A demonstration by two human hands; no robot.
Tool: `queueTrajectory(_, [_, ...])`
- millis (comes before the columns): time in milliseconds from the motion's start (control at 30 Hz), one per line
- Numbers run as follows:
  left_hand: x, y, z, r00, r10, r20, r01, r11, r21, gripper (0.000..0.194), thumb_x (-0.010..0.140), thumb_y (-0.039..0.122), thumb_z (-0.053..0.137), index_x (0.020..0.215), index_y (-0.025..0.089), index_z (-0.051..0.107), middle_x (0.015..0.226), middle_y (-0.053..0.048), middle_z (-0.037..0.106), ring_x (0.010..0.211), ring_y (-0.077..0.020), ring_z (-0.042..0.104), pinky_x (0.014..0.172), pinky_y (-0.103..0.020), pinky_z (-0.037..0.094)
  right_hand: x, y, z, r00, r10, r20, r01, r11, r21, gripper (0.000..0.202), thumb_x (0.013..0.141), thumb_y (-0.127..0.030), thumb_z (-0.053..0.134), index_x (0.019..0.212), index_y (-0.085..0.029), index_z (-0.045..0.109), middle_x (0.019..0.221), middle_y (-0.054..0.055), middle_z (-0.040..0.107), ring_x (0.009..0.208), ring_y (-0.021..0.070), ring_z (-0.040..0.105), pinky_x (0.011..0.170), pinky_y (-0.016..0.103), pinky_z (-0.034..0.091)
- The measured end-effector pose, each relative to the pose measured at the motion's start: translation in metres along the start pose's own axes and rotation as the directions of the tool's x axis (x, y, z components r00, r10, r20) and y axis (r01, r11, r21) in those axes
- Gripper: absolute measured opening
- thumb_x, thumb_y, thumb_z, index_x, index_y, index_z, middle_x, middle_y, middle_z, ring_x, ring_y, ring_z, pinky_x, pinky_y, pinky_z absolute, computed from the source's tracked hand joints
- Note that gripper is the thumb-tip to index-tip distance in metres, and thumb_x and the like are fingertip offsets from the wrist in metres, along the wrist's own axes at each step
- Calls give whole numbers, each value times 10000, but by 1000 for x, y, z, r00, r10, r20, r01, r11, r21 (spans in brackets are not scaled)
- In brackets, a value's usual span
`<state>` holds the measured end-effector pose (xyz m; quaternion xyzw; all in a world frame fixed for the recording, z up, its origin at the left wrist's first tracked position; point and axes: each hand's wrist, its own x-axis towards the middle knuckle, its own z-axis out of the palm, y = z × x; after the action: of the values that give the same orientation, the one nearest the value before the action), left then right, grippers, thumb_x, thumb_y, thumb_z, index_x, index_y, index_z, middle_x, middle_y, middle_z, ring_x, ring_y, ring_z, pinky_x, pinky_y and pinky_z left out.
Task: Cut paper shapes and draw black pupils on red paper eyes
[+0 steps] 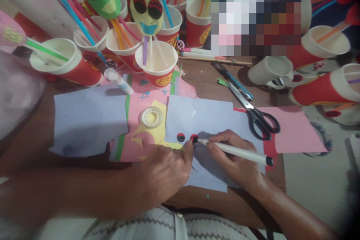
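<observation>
A white marker [239,151] with a black end rests in my right hand [237,157], which is closed around it. Its tip meets a small red-and-black paper circle [194,138]. My left hand [168,168] has its fingers curled, and its index fingertip presses on the lower edge of that circle. Just left lies a second paper circle [180,137], red on top and dark below. Both circles are on a pale blue sheet [202,110]. Against the yellow paper scrap [168,144] sits the left hand's knuckle side.
Black-handled scissors [254,114] and a blue cutter [233,81] lie right of centre. A glue stick [118,81] and white tape roll [152,116] are at left. Behind stand red-and-white cups [156,62] with paper faces on straws; a white mug [270,71] is at right.
</observation>
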<state>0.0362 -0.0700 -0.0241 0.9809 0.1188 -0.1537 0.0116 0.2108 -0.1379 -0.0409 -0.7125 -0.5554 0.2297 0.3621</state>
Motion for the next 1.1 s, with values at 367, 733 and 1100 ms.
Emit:
queueTrajectory(367, [0, -1, -2, 1000, -10, -16, 10, 1000, -8, 542, 719, -1, 483, 1260, -36, 467, 608, -39, 620, 482, -199, 611, 386, -306, 426, 0, 0, 3, 1000, -31, -2, 31, 998, -51, 89, 792, -222, 588, 737, -166, 629, 537, -15, 633, 406, 100, 561, 430, 192, 446])
queueTrajectory(733, [-1, 0, 0, 999, -17, -35, 17, 1000, -9, 520, 758, 52, 541, 1263, -43, 461, 604, -29, 611, 466, -192, 601, 386, -308, 401, 4, -2, 3, 991, -131, 6, 131, 987, -88, 144, 808, -211, 553, 680, -180, 611, 532, -14, 637, 430, 105, 576, 441, 206, 447])
queueTrajectory(1100, [-1, 1, 2, 999, -9, -34, 10, 1000, 15, 532, 732, 38, 527, 1257, -29, 462, 595, -29, 606, 464, -191, 594, 383, -300, 400, 2, 0, 4, 997, -79, 16, 80, 996, -41, 114, 814, -226, 585, 735, -165, 640, 563, -3, 648, 452, 112, 596, 453, 200, 455])
